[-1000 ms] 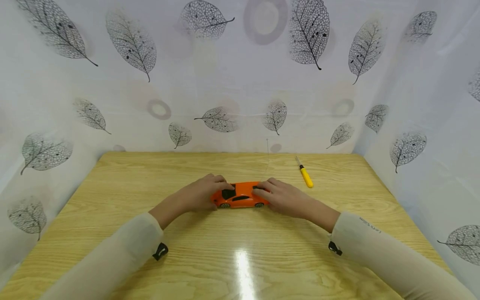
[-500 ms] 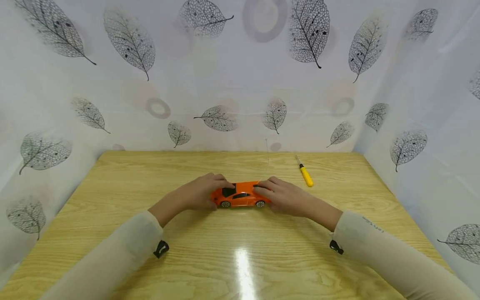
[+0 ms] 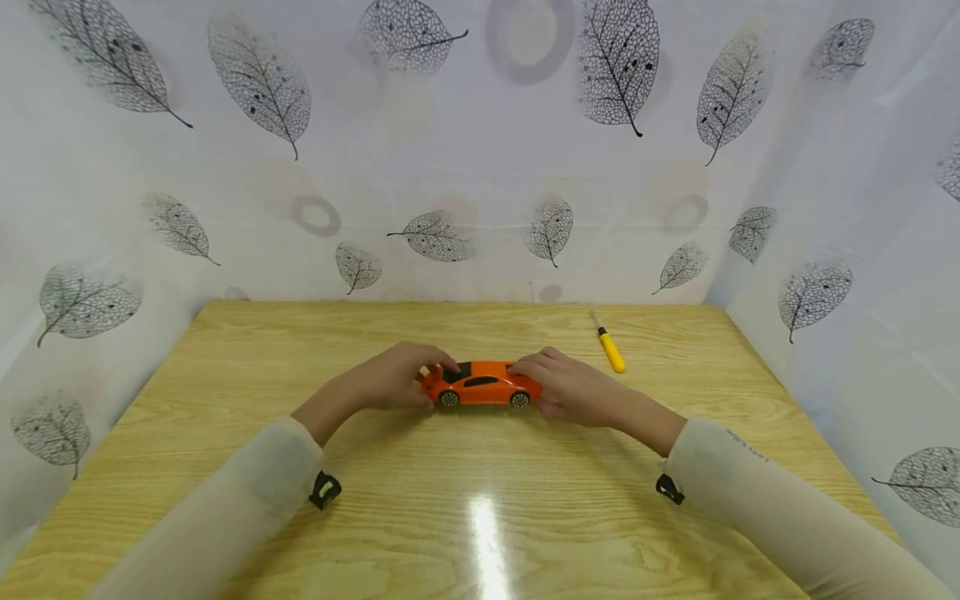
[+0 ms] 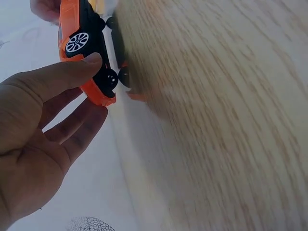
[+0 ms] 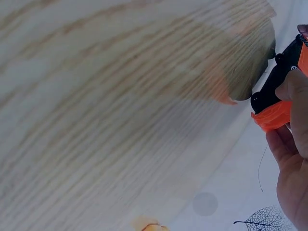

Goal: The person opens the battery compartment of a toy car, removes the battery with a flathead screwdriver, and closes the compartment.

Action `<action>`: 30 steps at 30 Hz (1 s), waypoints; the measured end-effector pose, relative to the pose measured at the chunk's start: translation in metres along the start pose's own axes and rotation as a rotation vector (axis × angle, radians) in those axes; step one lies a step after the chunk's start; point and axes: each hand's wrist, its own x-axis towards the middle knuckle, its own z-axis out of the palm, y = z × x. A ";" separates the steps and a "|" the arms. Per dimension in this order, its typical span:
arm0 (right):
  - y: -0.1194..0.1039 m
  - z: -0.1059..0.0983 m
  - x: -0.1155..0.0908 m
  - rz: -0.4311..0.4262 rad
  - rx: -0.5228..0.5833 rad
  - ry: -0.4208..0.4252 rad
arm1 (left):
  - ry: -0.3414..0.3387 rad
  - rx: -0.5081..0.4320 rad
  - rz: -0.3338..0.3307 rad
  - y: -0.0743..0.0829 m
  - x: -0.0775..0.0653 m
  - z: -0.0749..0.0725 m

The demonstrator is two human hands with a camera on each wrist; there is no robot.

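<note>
An orange toy car (image 3: 491, 392) with a black windscreen lies lengthwise between my hands, side toward me. My left hand (image 3: 390, 379) grips its front end, while my right hand (image 3: 573, 390) grips the rear. In the left wrist view the car (image 4: 70, 19) is tilted: its black underside and a white-spoked wheel show, and the far-side wheels are right at the tabletop. The left thumb (image 4: 72, 74) presses the lower edge, with fingers at the end. In the right wrist view the right thumb (image 5: 287, 86) lies against the side near the black underside.
A yellow-handled screwdriver (image 3: 612, 352) lies on the wooden table (image 3: 360, 517) to the right, behind my right hand. A white curtain (image 3: 472, 158) with leaf prints rises behind the table and on both sides.
The car's near side has tipped up, its near wheels now higher in the head view and more of its side showing. Both hands have shifted slightly with it and still hold its ends.
</note>
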 end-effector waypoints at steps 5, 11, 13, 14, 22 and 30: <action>0.001 -0.001 0.001 0.084 0.063 -0.049 | 0.005 -0.099 0.017 -0.005 -0.001 -0.003; 0.006 -0.001 0.002 0.142 0.122 -0.037 | -0.011 -0.160 0.003 -0.009 0.000 -0.006; 0.008 0.000 0.002 0.134 0.133 -0.010 | -0.012 -0.168 -0.007 -0.009 0.000 -0.006; 0.010 0.001 0.002 0.129 0.138 0.004 | -0.012 -0.171 -0.012 -0.010 0.000 -0.007; 0.017 0.003 0.001 0.113 0.205 0.096 | -0.006 -0.187 -0.023 -0.011 0.000 -0.010; 0.025 0.002 0.006 0.156 0.314 0.140 | 0.027 -0.201 -0.030 -0.015 0.001 -0.014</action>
